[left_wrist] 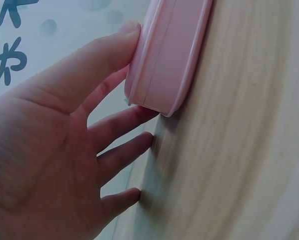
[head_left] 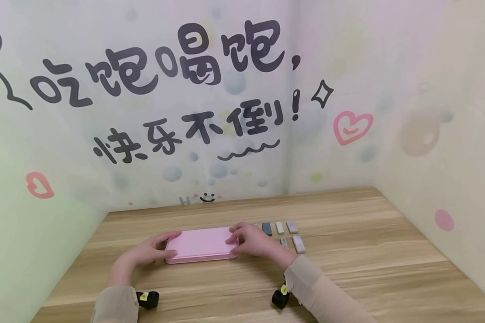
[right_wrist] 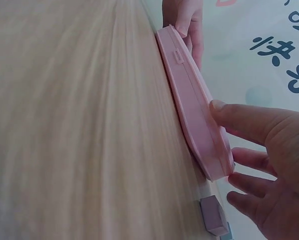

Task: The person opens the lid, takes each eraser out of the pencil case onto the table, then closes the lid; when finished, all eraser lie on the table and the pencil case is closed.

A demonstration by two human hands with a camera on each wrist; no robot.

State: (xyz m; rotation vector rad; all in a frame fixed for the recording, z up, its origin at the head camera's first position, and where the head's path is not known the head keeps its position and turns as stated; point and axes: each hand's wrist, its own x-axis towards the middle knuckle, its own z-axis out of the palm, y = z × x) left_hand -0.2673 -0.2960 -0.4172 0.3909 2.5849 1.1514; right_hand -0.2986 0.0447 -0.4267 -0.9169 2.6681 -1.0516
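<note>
A flat pink case (head_left: 202,244) with rounded corners lies on the wooden table, lid down. My left hand (head_left: 145,251) grips its left end, thumb at the near corner and a forefinger at the far one. In the left wrist view, the other fingers spread apart beside the case end (left_wrist: 174,55). My right hand (head_left: 252,240) holds the right end, thumb on the near lid edge and fingertips towards the far side. A small clasp (right_wrist: 178,56) shows on the case's front wall in the right wrist view. What lies inside is hidden.
Several small rectangular blocks lie right of the case: a dark blue one (head_left: 266,229), a whitish one (head_left: 279,228), lavender-grey ones (head_left: 298,244). My right hand partly covers this group. A printed wall sheet (head_left: 234,179) stands behind the table (head_left: 347,251).
</note>
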